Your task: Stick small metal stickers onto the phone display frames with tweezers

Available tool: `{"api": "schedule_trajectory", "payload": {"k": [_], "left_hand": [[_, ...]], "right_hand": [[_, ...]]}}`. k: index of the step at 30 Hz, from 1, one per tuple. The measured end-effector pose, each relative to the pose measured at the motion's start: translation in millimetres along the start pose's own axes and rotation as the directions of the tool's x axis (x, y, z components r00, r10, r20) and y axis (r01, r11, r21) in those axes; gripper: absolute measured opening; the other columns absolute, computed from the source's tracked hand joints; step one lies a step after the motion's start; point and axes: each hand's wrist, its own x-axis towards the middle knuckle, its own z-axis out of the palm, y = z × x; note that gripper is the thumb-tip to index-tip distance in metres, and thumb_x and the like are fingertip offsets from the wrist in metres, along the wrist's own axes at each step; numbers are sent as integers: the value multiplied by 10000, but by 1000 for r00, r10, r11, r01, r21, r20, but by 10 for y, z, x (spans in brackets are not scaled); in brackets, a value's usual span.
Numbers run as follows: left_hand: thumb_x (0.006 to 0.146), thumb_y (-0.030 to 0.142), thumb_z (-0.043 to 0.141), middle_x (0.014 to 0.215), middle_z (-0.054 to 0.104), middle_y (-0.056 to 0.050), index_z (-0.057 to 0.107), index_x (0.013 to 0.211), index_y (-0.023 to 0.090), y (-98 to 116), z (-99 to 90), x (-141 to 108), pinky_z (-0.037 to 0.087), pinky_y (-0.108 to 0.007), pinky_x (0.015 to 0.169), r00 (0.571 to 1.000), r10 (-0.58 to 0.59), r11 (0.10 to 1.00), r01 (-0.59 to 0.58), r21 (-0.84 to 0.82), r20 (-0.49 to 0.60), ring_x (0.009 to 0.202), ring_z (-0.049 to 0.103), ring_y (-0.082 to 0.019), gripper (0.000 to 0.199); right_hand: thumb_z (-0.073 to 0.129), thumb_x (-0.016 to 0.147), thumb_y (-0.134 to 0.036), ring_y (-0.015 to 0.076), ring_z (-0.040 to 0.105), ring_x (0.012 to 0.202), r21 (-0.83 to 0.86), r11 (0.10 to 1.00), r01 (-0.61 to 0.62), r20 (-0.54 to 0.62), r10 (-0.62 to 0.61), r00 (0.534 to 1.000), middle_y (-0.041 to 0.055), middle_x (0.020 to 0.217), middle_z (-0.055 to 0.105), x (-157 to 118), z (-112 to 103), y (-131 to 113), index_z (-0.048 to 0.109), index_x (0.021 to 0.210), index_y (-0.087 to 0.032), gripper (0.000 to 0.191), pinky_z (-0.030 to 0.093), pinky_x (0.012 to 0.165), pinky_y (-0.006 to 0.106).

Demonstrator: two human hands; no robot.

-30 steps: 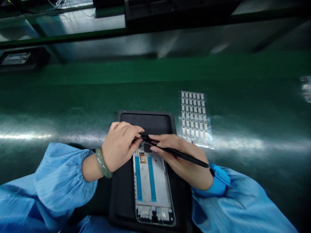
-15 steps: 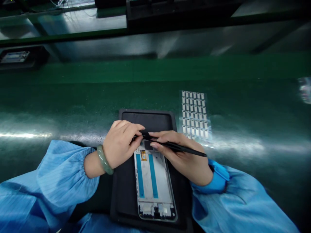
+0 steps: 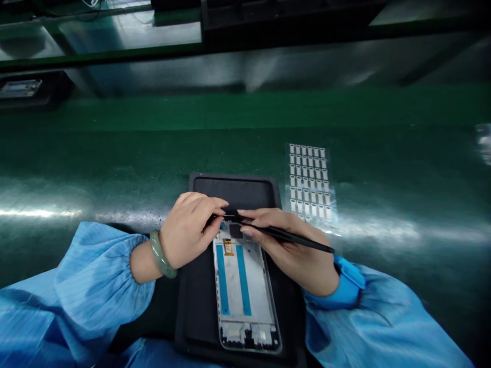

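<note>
1. The left hand (image 3: 187,230) is closed narrow, pinching a small black piece (image 3: 230,211) whose shape is hard to make out.
2. The right hand (image 3: 295,253) grips black tweezers (image 3: 291,237) like a pen, their tips at that piece.
3. Both hands sit over the far end of a phone frame (image 3: 243,291), which lies in a black tray (image 3: 233,183) on the green surface (image 3: 115,163).
4. A sheet of small labels (image 3: 309,184) lies right of the tray.

The tweezers (image 3: 320,246) in your right hand (image 3: 295,255) are black, like the tray (image 3: 233,183) under the phone frame (image 3: 243,301), whose white back carries two blue strips. Your sleeve (image 3: 95,286) is pale blue with fine stripes, your bangle (image 3: 161,254) mottled green.
</note>
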Motion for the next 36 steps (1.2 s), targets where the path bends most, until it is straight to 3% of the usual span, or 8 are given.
{"api": "schedule_trajectory", "payload": {"k": [13, 27, 36], "left_hand": [[862, 129, 539, 887, 679, -14, 523, 1052, 173, 2, 2, 7, 404, -363, 829, 1000, 1, 1000, -1, 8, 8, 883, 591, -191, 196], [868, 155, 548, 866, 679, -4, 531, 1056, 176, -10, 16, 8, 406, -366, 820, 1000, 1, 1000, -1, 19, -1, 870, 591, -192, 189], [863, 124, 533, 874, 682, 3, 526, 1052, 179, -19, 23, 10, 406, -357, 827, 1000, 14, 1000, -14, 0, -17, 879, 595, -182, 197]], "right_hand": [[678, 809, -103, 187, 659, 922, -6, 1000, -11, 43, 11, 999, 28, 994, 677, 8, -15, 4, 582, 939, -249, 217, 549, 821, 312], [685, 802, -105, 194, 668, 898, 15, 1000, -14, -15, 15, 1000, 27, 967, 684, 15, -3, -14, 581, 930, -244, 216, 568, 789, 319], [684, 805, -109, 198, 669, 906, -54, 998, 35, 83, -31, 996, 31, 970, 683, 10, -30, -21, 582, 924, -242, 206, 562, 792, 306]]}}
